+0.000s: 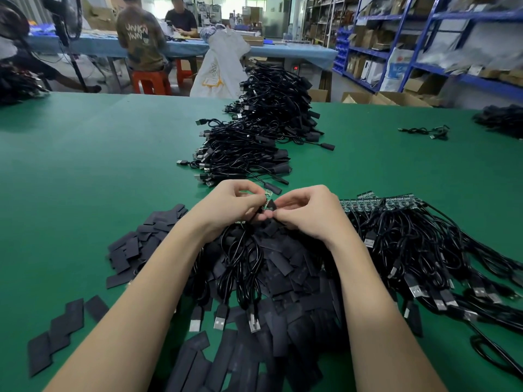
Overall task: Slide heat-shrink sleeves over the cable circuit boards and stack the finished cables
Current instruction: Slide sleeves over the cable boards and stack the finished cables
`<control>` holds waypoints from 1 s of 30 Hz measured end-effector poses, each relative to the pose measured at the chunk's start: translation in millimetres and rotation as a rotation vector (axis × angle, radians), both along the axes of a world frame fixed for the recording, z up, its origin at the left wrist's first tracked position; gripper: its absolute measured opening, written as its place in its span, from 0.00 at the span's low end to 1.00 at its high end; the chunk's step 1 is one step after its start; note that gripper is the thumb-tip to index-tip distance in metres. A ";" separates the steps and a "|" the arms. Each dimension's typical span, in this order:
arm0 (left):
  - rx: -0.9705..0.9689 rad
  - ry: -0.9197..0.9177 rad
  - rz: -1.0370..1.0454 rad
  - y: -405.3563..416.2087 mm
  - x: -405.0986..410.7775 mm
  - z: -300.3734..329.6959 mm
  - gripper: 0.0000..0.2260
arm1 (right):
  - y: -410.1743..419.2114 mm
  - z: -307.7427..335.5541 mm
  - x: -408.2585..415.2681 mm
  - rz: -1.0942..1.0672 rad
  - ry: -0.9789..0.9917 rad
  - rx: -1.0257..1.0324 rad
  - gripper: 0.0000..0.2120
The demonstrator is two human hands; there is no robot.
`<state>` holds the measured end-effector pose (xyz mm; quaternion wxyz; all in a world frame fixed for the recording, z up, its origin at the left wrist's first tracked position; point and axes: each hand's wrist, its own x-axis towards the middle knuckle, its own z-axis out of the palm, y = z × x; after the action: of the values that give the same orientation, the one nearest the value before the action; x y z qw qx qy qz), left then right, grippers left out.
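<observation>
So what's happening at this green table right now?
A person is sleeving cables. The left hand pinches a small green circuit board while the right hand holds a black sleeve at its end, not yet slid over. Loose sleeves are heaped beneath the hands, bare-board cables wait at right, and the finished stack runs ahead.

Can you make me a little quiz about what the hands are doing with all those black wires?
1. True or false: the left hand holds a small green circuit board.
2. Which hand pinches the flat black heat-shrink sleeve? A left, B right hand.
3. Fill in: the long stack of finished black cables lies on the ____ table mat.

Key: 1 true; 2 B; 3 green.
</observation>
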<state>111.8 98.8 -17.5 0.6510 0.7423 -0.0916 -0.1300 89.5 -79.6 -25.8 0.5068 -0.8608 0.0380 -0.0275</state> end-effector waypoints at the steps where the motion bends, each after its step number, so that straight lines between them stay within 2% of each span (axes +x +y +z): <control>1: -0.001 0.001 0.012 0.0 0.5 0.5 0.05 | 0.0 -0.7 -0.2 0.009 -0.009 0.019 0.08; 5: 0.021 -0.008 0.049 1.5 2.6 0.6 0.06 | 0.8 1.0 -2.2 0.052 0.006 0.127 0.13; 10: -0.032 0.005 0.038 2.6 2.2 1.8 0.09 | -0.4 -0.1 -2.5 0.074 0.029 0.321 0.25; 13: -0.084 0.032 0.029 2.5 0.7 2.2 0.08 | -1.5 -2.7 -1.9 0.078 0.029 0.357 0.18; 17: -0.119 0.069 0.031 2.8 0.6 3.0 0.04 | -1.3 -2.1 -2.8 0.076 0.018 0.393 0.19; 20: -0.214 0.114 0.017 2.8 -0.5 3.0 0.04 | -1.2 -1.8 -3.9 0.073 -0.004 0.414 0.13; 23: -0.298 0.177 -0.028 2.4 -1.2 2.6 0.03 | -2.7 -0.1 -6.0 0.023 -0.050 0.582 0.07; 27: -0.296 0.231 -0.072 2.2 -0.7 3.2 0.06 | -7.4 5.8 -7.7 0.024 -0.080 0.861 0.09; 30: -0.290 0.252 -0.110 0.8 -1.5 5.0 0.06 | -6.7 7.1 -7.6 0.031 -0.088 0.958 0.12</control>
<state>110.3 99.6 -12.5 0.7494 0.6124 -0.0676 -0.2425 81.9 -86.3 -18.7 0.8477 -0.5291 0.0123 -0.0358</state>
